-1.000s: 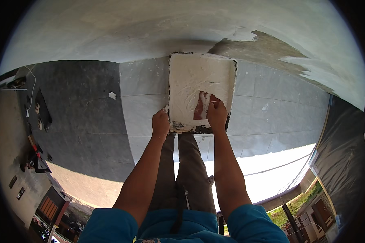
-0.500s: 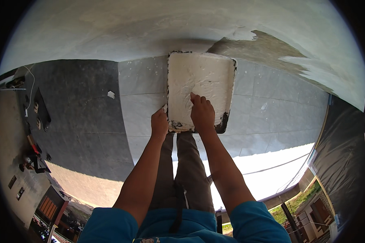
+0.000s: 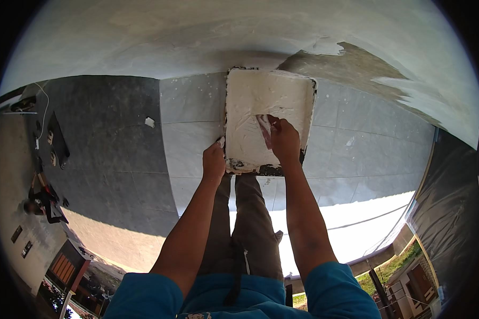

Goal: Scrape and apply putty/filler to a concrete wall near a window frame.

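Observation:
A rectangular tray point(image 3: 228, 106) with a dark, chipped rim is in front of me, spread with off-white putty point(image 3: 271, 87). My left hand point(image 3: 214, 161) is closed at the tray's left edge, near the lower corner. A small whitish bit shows at its fingertips; I cannot make out what it is. My right hand point(image 3: 285, 142) is over the putty, closed on a flat reddish putty scraper point(image 3: 264, 127) smeared with white. The scraper's blade points left, at the putty; whether it touches cannot be told.
A wall point(image 3: 159, 37) curves across the top, with a bare, darker patch point(image 3: 351, 64) at right. Grey tiles point(image 3: 356, 143) lie below. A white scrap point(image 3: 149, 123) is on the dark floor at left. Another person point(image 3: 42, 204) is at far left. Black sheeting point(image 3: 452, 196) hangs at right.
My right hand has moved right and turned, so the scraper's blade now shows. The tray and left hand sit slightly further right in view. The person at far left has shifted.

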A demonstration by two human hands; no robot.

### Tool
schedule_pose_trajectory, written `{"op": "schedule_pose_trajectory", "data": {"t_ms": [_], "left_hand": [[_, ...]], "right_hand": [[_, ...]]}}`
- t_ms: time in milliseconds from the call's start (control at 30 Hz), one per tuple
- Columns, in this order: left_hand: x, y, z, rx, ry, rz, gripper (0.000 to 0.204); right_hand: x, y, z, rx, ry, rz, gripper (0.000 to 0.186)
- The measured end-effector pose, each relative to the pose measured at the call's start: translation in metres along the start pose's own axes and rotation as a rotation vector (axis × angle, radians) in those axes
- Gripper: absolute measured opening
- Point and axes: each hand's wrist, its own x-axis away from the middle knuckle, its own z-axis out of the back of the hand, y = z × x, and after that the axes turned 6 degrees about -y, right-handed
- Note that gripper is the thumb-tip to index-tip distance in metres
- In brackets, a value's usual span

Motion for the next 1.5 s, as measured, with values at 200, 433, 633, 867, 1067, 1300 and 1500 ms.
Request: {"op": "schedule_pose_trajectory", "data": {"t_ms": [200, 433, 633, 867, 1067, 1300, 1500], "left_hand": [[0.006, 0.011, -0.004, 0.015, -0.001, 0.087, 0.029], [0.008, 0.019, -0.002, 0.102, -0.087, 0.2, 0.022], [0.002, 0.003, 0.004, 0.026, -0.005, 0.039, 0.025], [0.006, 0.014, -0.004, 0.012, -0.026, 0.06, 0.025], [0.0, -0.001, 0.004, 0.053, 0.02, 0.053, 0.025], [0.005, 0.008, -0.009, 0.021, 0.018, 0.063, 0.025], [-0.002, -0.006, 0.008, 0.012, 0.041, 0.016, 0.027]], "right_hand": [[0.032, -0.019, -0.025, 0.005, -0.306, 0.087, 0.018], [-0.003, 0.029, -0.001, 0.003, 0.077, -0.036, 0.018], [-0.014, 0.025, 0.032, 0.008, 0.211, -0.105, 0.017], [0.034, -0.002, -0.049, 0.32, 0.125, 0.408, 0.019], [0.034, -0.023, -0.034, -0.071, 0.01, 0.178, 0.016], [-0.009, 0.019, -0.019, -0.079, 0.015, 0.021, 0.023], [-0.012, 0.028, 0.024, -0.183, 0.104, -0.123, 0.02]]}}
